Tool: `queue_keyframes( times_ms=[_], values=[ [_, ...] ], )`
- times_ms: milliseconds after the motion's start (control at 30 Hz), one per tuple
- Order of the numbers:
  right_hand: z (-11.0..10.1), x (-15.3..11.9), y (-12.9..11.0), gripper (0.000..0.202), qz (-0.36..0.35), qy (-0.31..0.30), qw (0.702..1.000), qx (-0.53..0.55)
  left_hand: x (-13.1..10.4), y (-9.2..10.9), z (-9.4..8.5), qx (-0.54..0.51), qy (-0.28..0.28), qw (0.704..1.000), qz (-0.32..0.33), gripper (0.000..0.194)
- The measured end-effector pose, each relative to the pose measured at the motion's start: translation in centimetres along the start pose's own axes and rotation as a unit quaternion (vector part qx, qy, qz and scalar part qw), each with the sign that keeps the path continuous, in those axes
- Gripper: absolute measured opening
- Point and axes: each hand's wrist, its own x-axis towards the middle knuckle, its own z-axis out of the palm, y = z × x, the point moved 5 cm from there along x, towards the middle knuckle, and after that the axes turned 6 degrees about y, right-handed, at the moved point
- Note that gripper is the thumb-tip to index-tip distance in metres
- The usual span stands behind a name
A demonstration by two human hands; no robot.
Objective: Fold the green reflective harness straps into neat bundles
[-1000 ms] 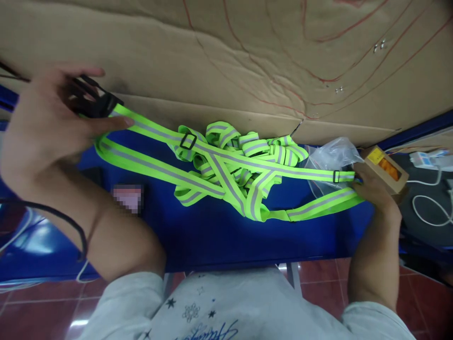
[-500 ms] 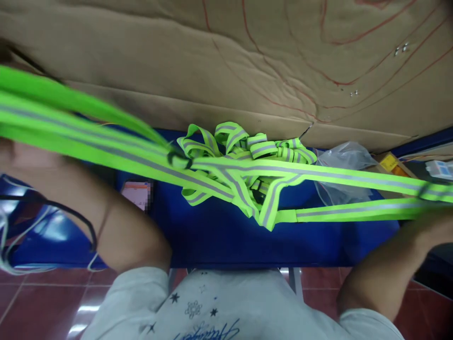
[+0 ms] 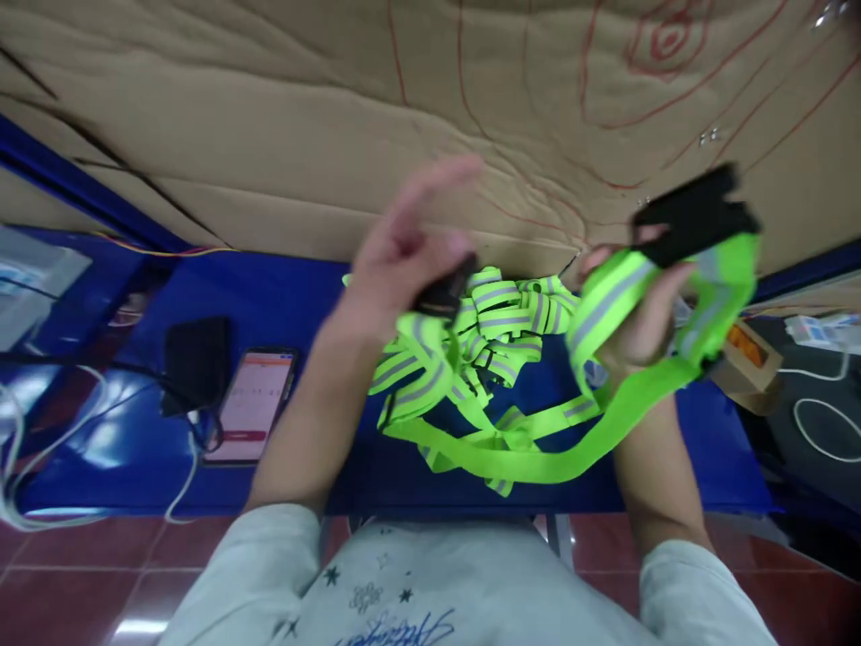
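Observation:
My left hand (image 3: 404, 256) holds one black buckle part (image 3: 447, 292) between thumb and fingers, with its index finger pointing up to the right; motion blurs it a little. My right hand (image 3: 639, 314) grips the other, larger black buckle part (image 3: 696, 215). Neon green strap with a grey reflective stripe loops around that hand. Between both hands the reflective strap (image 3: 538, 462) sags in a curve. The buckle halves are apart. Behind it, a tangled heap of the same reflective straps (image 3: 501, 314) lies on the blue table.
A phone (image 3: 252, 404) with a lit screen and a black pouch-like item (image 3: 196, 363) lie left on the blue table (image 3: 336, 475). White cables (image 3: 94, 431) hang at far left. An open cardboard box (image 3: 750, 363) stands right. Cardboard with red lines (image 3: 302, 135) rises behind.
My hands have come in from far left and far right toward the middle. The strap, stretched taut before, now hangs slack, and the buckle parts have come into view in my hands.

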Motion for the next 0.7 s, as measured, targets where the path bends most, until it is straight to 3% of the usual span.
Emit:
queue_keyframes(
  times_ms=[67,133,233,300,367,433,500,533,600,700],
  values=[
    [4.0,-0.7,0.6,0.048,0.013,-0.111,0.993,-0.027,-0.9,-0.1,2.7,-0.175,-0.057,0.983,-0.018,0.084],
    [6.2,-1.0,0.9,0.045,0.016,-0.192,0.980,-0.059,-1.4,-0.3,3.9,-0.194,-0.068,0.978,-0.030,0.068],
    [6.8,-0.1,1.5,0.034,0.004,-0.260,0.961,-0.091,-1.4,-0.2,3.6,-0.140,-0.041,0.989,0.013,0.039],
    [6.2,0.8,1.7,0.039,0.001,-0.299,0.947,-0.114,-1.2,-0.1,3.1,-0.112,-0.012,0.993,0.041,0.032],
    [4.8,1.6,1.1,0.040,-0.022,-0.262,0.953,-0.151,-0.9,-0.1,2.4,-0.102,0.062,0.991,0.061,0.030],
    [2.9,1.6,-1.0,0.029,-0.080,-0.105,0.973,-0.190,-0.8,-0.2,2.1,-0.113,0.169,0.977,0.064,0.027],
    [2.1,-0.2,-3.8,0.020,-0.140,0.047,0.963,-0.224,-1.1,-0.2,2.6,-0.133,0.245,0.959,0.057,0.029],
    [2.9,-1.4,-4.7,0.020,-0.149,0.038,0.956,-0.249,-1.2,-0.1,3.1,-0.143,0.261,0.953,0.053,0.031],
    [6.2,-3.8,-5.4,0.029,-0.135,-0.128,0.934,-0.305,-1.6,0.5,4.2,-0.155,0.256,0.953,0.052,0.033],
    [8.3,-5.6,-6.0,0.058,-0.169,-0.156,0.920,-0.316,-2.3,2.0,5.0,-0.163,0.201,0.963,0.070,0.035]
  ],
)
